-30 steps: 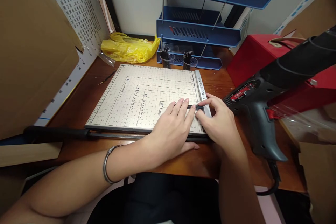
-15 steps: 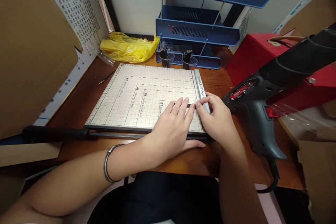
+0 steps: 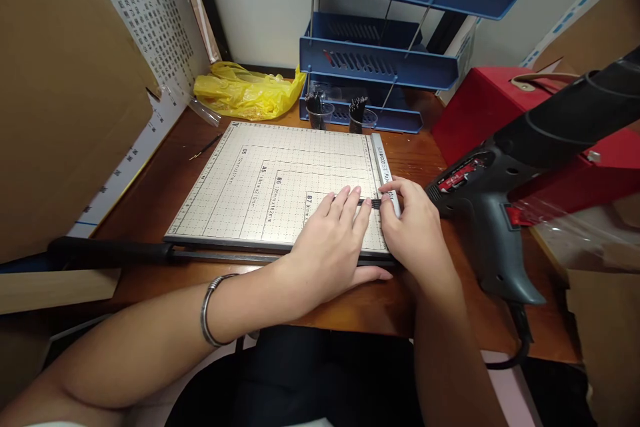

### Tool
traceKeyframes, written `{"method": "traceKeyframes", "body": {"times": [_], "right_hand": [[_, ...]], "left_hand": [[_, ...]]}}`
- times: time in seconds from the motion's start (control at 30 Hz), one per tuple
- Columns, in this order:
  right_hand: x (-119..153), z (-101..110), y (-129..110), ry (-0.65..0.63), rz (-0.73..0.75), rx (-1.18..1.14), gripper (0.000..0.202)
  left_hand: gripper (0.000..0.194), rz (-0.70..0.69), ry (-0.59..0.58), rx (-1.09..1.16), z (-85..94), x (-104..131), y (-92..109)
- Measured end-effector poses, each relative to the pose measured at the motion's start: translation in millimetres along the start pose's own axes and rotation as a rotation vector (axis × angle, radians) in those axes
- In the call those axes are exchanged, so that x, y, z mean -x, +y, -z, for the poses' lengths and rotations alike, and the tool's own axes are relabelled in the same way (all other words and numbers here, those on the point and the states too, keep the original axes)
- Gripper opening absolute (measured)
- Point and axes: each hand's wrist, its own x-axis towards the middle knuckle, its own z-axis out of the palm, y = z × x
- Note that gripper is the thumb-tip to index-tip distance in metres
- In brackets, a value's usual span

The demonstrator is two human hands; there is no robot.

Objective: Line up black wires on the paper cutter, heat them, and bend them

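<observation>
A paper cutter point(image 3: 260, 197) with a printed grid lies on the wooden table. My left hand point(image 3: 333, 250) rests on it with fingers stretched out flat, pressing down a small bundle of thin black wires point(image 3: 370, 203). Part of the bundle is covered by those fingers. At the bundle's right end, beside the metal ruler edge point(image 3: 379, 153) of the cutter, my right hand point(image 3: 413, 223) is curled, thumb and forefinger closed about the wire ends. The cutter's black handle point(image 3: 115, 250) and blade arm lie low along its near edge.
A heat gun point(image 3: 500, 207) stands close to the right, before a red box point(image 3: 480, 100). Two clear cups point(image 3: 363, 120) of black wires stand behind the cutter, by a blue tray rack point(image 3: 380, 57). A yellow plastic bag point(image 3: 247, 90) lies at the back left.
My right thumb and forefinger have shifted slightly right, towards the ruler edge. More of the black wires now shows between my hands. My left hand stays almost in place.
</observation>
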Motion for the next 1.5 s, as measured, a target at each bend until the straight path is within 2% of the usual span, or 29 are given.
{"method": "traceKeyframes", "body": {"times": [0.17,0.4,0.93,1.5], "right_hand": [[-0.8,2.1,-2.2,-0.048,-0.02,-0.03,0.015],[2.0,0.3,-12.0,-0.13,-0.071,-0.016,0.005],[3.8,-8.2,-8.3,-0.052,-0.074,-0.013,0.008],[4.1,-7.3,-8.2,-0.058,-0.077,0.002,0.006]], "left_hand": [[0.109,-0.002,0.019,-0.007,-1.1,1.2,0.8],[0.112,0.007,0.016,-0.022,-1.6,1.5,1.7],[0.102,0.047,0.027,0.012,0.3,4.3,4.8],[0.108,-0.009,0.018,0.01,-3.5,1.4,1.5]]}}
